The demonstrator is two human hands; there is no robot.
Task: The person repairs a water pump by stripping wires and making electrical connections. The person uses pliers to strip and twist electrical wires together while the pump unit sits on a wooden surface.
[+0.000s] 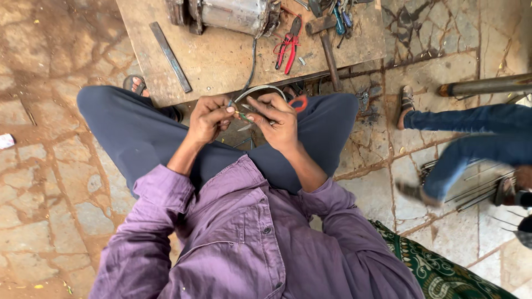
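I sit with my knees apart, in a purple shirt and dark blue trousers. My left hand [208, 119] pinches the end of a thin wire [239, 114] between thumb and fingers. A dark cable [252, 66] runs from there up to a grey metal motor [230, 14] on a wooden board [221, 61]. My right hand [277, 119] meets the left at the wire and grips red-handled scissors [299, 102], whose blade tip shows below the fingers. A grey curved band [260, 89] arcs just above both hands.
On the board lie red pliers [288, 47], a hammer [328, 52], a flat metal bar [169, 55] and several small tools. Another person's legs in jeans [471, 144] are at the right, near a metal pipe [487, 86], thin rods [476, 191] and a green patterned cloth [443, 271].
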